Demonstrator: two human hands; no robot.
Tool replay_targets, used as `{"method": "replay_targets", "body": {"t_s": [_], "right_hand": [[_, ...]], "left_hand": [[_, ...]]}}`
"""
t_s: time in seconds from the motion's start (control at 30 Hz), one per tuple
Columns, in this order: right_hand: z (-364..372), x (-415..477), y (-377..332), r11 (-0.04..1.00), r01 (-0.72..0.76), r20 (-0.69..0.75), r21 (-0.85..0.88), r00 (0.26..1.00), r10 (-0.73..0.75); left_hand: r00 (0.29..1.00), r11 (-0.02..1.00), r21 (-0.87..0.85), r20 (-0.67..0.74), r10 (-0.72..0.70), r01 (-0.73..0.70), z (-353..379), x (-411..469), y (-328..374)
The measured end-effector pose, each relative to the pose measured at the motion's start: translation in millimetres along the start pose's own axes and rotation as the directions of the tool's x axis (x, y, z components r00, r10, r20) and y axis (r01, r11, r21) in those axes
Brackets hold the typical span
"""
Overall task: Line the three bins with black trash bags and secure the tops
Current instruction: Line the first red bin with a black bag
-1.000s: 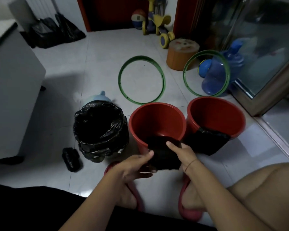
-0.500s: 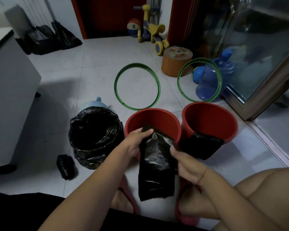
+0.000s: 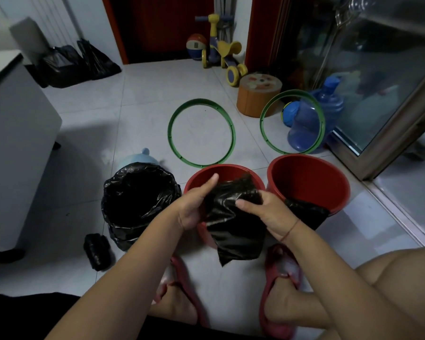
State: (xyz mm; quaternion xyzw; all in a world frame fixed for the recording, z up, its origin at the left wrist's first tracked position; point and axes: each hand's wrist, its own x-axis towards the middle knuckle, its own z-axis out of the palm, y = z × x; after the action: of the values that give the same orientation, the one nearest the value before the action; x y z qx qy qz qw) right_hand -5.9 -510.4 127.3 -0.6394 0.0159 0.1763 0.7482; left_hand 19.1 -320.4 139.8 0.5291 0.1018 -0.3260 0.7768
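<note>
Yellow toy scooter [image 3: 227, 49], orange stool [image 3: 258, 96] and blue water jug [image 3: 303, 128]

Bag [image 3: 233, 217] across mid bin [image 3: 231, 169] mouth

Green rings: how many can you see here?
2. One green ring lies flat on the tiles behind the middle red bin; the other seems to lean on the blue water jug behind the right red bin. No others visible; some may be hidden.
</note>
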Motion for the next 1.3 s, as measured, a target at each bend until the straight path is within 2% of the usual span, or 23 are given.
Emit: {"method": "replay_targets", "body": {"t_s": [0.1, 0.17, 0.33, 0.43, 0.57, 0.73, 0.87, 0.93, 0.97, 1.03, 1.07, 1.13, 1.3], "right_hand": [[-3, -6, -2, 0.998, -0.018, 0.097, -0.053, 0.995, 0.023], [-4, -5, -8, 1.0, -0.008, 0.083, -0.016, 0.996, 0.009], [2, 9, -42, 0.991, 0.114, -0.026, 0.071, 0.993, -0.113], [8, 26, -71, 0.973, 0.221, -0.104, 0.065, 0.971, -0.213], [12, 55, -133, 0.941, 0.338, -0.16, 0.0, 0.929, -0.333], [12, 76, -202, 0.881, 0.469, -0.162, -0.058, 0.867, -0.472], [17, 82, -219, 0.856, 0.503, -0.208, -0.118, 0.83, -0.517], [19, 80, -218, 0.807, 0.531, -0.297, -0.26, 0.751, -0.59], [20, 78, -215, 0.759, 0.555, -0.341, -0.342, 0.679, -0.65], [28, 69, -208, 0.648, 0.617, -0.36, -0.446, 0.539, -0.761], [34, 66, -204, 0.615, 0.637, -0.343, -0.465, 0.511, -0.788], [46, 64, -196, 0.621, 0.643, -0.299, -0.448, 0.547, -0.782], [55, 67, -185, 0.742, 0.626, -0.279, -0.239, 0.688, -0.67]], "left_hand": [[0.982, 0.992, -0.035, -0.155, 0.112, -0.118, 3, 2, 9], [0.952, 0.976, -0.002, -0.22, 0.214, -0.22, 6, 2, 11], [0.915, 0.915, 0.196, -0.132, 0.381, -0.353, 14, -5, 22], [0.883, 0.869, 0.255, -0.099, 0.46, -0.424, 22, -5, 45], [0.814, 0.824, 0.198, -0.152, 0.561, -0.531, 37, -2, 106], [0.742, 0.758, 0.017, -0.191, 0.643, -0.652, 52, -7, 179], [0.723, 0.732, -0.039, -0.197, 0.662, -0.681, 63, -11, 201], [0.729, 0.738, -0.045, -0.21, 0.652, -0.673, 68, -11, 203], [0.732, 0.743, -0.043, -0.218, 0.645, -0.668, 70, -11, 201], [0.744, 0.758, -0.033, -0.222, 0.63, -0.652, 73, -9, 196], [0.747, 0.76, -0.026, -0.215, 0.63, -0.649, 74, -8, 193], [0.751, 0.76, -0.025, -0.172, 0.637, -0.65, 78, -5, 185], [0.773, 0.773, -0.038, -0.084, 0.629, -0.633, 89, 1, 168]]}}
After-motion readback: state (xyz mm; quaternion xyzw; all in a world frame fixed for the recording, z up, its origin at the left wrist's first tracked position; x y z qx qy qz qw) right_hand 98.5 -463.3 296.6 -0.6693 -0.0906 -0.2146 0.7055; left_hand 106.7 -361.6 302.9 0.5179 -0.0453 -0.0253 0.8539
